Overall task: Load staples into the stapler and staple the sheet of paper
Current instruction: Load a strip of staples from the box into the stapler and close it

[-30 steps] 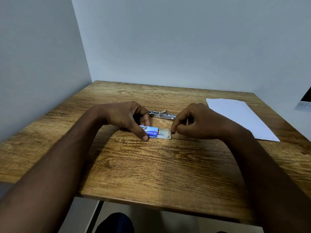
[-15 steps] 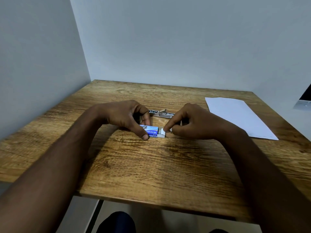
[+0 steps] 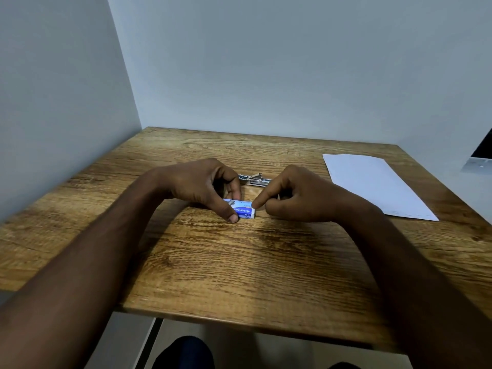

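As seen from the head camera, the only view, a small blue staple box (image 3: 242,209) lies on the wooden table (image 3: 239,267) with its long axis running left to right, pinched at its left end between thumb and fingers of the left hand (image 3: 198,183), while the right hand (image 3: 298,195), fingers curled, sets an index fingertip against the box's right end. Stapler (image 3: 255,179): metal, lying flat just beyond the box, between the two hands and about equally near both, long axis also left to right. Sheet of paper (image 3: 372,185): flat, far right, well apart, nearer the right hand.
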